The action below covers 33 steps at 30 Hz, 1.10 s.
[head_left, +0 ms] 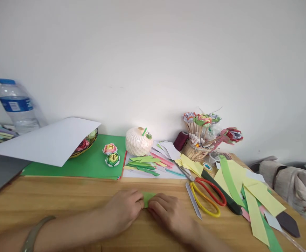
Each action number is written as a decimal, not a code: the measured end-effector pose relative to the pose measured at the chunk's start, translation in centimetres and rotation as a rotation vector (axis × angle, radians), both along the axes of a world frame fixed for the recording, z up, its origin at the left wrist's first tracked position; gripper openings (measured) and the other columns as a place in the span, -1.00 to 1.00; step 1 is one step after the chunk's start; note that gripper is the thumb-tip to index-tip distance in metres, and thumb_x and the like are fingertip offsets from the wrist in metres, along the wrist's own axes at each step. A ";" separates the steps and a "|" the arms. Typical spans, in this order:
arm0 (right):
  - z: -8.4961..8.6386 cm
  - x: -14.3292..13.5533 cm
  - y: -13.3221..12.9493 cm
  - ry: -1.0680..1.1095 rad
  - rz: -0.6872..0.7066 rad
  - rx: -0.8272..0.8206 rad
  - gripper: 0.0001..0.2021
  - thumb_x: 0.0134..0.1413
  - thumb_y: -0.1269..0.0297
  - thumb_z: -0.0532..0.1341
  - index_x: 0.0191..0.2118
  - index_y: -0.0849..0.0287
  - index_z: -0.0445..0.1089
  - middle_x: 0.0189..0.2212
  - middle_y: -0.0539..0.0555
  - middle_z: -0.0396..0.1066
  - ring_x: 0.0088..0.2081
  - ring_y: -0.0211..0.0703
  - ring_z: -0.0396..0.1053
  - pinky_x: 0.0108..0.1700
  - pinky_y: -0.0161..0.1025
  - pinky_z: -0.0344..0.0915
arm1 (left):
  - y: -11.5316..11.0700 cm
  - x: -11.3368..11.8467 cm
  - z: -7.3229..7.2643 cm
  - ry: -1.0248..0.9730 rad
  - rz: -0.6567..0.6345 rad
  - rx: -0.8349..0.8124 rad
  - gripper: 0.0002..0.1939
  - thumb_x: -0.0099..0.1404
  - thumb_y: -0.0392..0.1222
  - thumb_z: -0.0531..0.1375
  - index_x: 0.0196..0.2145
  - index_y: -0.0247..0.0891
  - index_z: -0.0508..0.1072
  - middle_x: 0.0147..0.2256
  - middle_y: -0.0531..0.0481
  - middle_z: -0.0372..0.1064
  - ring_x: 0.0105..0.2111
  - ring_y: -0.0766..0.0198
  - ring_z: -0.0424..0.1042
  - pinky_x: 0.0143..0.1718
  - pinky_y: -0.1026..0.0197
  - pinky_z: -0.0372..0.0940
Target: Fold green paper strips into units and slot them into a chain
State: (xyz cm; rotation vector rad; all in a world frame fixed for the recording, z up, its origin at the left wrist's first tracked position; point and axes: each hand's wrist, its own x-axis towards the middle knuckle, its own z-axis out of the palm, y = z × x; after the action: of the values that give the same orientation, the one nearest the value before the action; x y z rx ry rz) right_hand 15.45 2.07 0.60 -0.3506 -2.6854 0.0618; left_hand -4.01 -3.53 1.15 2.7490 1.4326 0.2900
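Note:
A small piece of green paper (148, 198) lies on the wooden table between my two hands. My left hand (125, 211) is closed on its left side, with the fingertips curled and hidden in part. From the right, my right hand (170, 213) holds the other edge, fingers bent together over it. Behind my hands, folded green paper strips (144, 164) rest in a heap on white paper. To the right of my right hand lie scissors (207, 196) with one red and one yellow handle, beside a narrow folded white strip (193, 201).
Two paper flowers (112, 159) sit on green sheets (95, 166). White paper (50, 140) covers part of a basket at left, near a water bottle (18, 105). A white textured ball (138, 141), a basket of stick flowers (196, 150) and yellow paper pieces (264, 196) surround the workspace.

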 end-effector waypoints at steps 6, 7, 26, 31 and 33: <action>0.7 1.2 0.2 0.020 -0.167 -0.090 -0.82 0.20 0.42 0.05 -0.33 0.17 0.38 -0.38 0.06 0.42 -0.33 -0.19 0.32 -0.33 -0.30 0.27 | 0.3 -0.3 0.3 -0.203 0.099 -0.072 -0.83 0.29 -0.32 0.07 -0.41 -0.27 0.43 -0.36 0.03 0.37 -0.35 0.29 0.36 -0.32 0.28 0.21; 0.8 1.4 0.2 0.024 -0.196 -0.107 -0.82 0.20 0.41 0.05 -0.33 0.16 0.39 -0.37 0.07 0.41 -0.33 -0.19 0.33 -0.33 -0.29 0.28 | 0.3 -0.3 0.4 -0.255 0.125 -0.097 -0.83 0.28 -0.32 0.07 -0.41 -0.27 0.44 -0.35 0.02 0.38 -0.34 0.29 0.36 -0.30 0.29 0.21; 0.3 1.7 1.8 0.010 -0.639 -0.536 -0.80 0.05 0.25 0.15 -0.18 0.15 0.38 -0.40 0.07 0.44 -0.39 -0.10 0.38 -0.33 -0.19 0.31 | 2.0 0.2 0.8 -0.558 0.513 -0.366 -0.89 0.16 -0.34 0.10 -0.35 -0.25 0.40 -0.41 0.04 0.44 -0.41 0.25 0.41 -0.40 0.30 0.20; 0.1 1.5 1.8 0.027 -0.631 -0.538 -0.73 0.04 0.25 0.13 -0.11 0.17 0.33 -0.34 0.10 0.43 -0.35 -0.09 0.38 -0.30 -0.16 0.31 | 1.9 0.2 0.7 -0.473 0.480 -0.340 -0.75 0.16 -0.39 0.07 -0.19 -0.23 0.39 -0.38 0.04 0.45 -0.37 0.24 0.42 -0.35 0.28 0.23; 0.1 1.4 1.8 0.019 -0.637 -0.550 -0.72 0.03 0.26 0.12 -0.10 0.17 0.32 -0.34 0.10 0.43 -0.37 -0.10 0.38 -0.32 -0.17 0.30 | 1.9 0.2 0.7 -0.473 0.439 -0.333 -0.75 0.18 -0.39 0.06 -0.21 -0.22 0.42 -0.33 0.03 0.47 -0.33 0.24 0.43 -0.29 0.27 0.24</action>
State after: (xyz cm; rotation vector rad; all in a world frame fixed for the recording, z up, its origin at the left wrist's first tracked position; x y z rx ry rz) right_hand 16.83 3.84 0.72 -1.3343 -2.3666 0.6047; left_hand -3.78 -1.62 1.83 1.9200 1.7252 0.5998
